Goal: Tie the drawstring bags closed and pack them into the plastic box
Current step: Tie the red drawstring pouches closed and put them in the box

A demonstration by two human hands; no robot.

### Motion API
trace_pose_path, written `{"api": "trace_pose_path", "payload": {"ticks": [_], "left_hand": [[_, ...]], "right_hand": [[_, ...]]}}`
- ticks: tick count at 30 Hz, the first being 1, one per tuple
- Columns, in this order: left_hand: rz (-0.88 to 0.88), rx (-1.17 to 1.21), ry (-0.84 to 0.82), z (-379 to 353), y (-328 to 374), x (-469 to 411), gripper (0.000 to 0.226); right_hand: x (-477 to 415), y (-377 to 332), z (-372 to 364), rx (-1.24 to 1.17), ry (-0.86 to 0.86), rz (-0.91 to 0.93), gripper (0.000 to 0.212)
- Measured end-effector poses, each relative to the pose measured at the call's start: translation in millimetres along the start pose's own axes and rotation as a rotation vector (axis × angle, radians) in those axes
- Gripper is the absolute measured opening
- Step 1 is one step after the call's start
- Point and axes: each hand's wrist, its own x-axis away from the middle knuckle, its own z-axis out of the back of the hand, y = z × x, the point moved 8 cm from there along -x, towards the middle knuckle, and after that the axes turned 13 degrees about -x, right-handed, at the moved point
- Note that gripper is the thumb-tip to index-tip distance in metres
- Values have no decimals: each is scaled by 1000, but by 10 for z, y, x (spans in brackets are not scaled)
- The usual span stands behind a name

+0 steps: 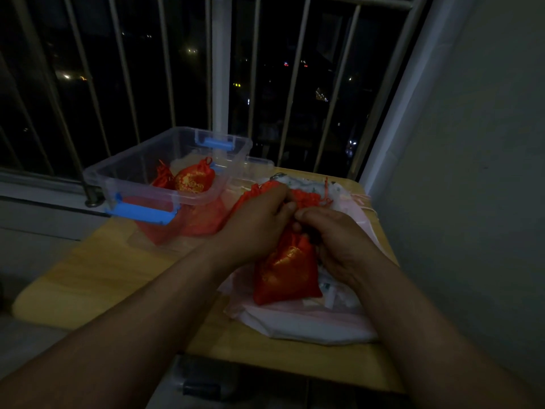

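A red drawstring bag with gold print hangs over the pile of pale bags, its gathered neck pointing up between my hands. My left hand and my right hand meet at that neck, fingers curled and pinching it; the cords themselves are hidden by my fingers. The clear plastic box with blue latches stands at the table's far left and holds two red bags. More red bags lie behind my hands.
A wooden table carries everything. White and pink fabric bags are heaped on its right side. The box's clear lid lies behind the box. Window bars rise just beyond the table; a wall stands at the right.
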Motion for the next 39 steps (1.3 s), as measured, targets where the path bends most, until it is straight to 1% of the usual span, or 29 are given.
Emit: {"api": "trace_pose_path", "payload": {"ticks": [5, 10, 11, 13, 15, 17, 20, 23, 28, 39], "left_hand": [[-27, -41, 13, 0, 19, 8, 13], [-4, -84, -31, 31, 9, -16, 20], [15, -63, -46, 34, -2, -22, 22], [70, 58, -70, 36, -39, -22, 26], [130, 207, -107, 23, -74, 1, 30], [163, 288, -150, 6, -97, 25, 31], [157, 326, -199, -7, -113, 47, 26], [120, 303, -211, -15, -120, 44, 18], [52, 295, -187, -28, -100, 43, 15], [47, 338, -183, -91, -113, 41, 16]], "right_hand": [[-11, -35, 68, -29, 55, 32, 21], [9, -153, 81, 133, 14, 89, 14], [11, -178, 80, 178, 13, 109, 12], [18, -219, 66, 240, 11, 142, 9], [25, -248, 54, 270, 10, 166, 7], [36, -269, 53, 293, 10, 182, 6], [46, -282, 42, 315, -4, 193, 5], [49, -297, 34, 350, -13, 209, 6], [61, -313, 53, 342, -23, 211, 7], [91, -353, 83, 347, -35, 210, 4]]}}
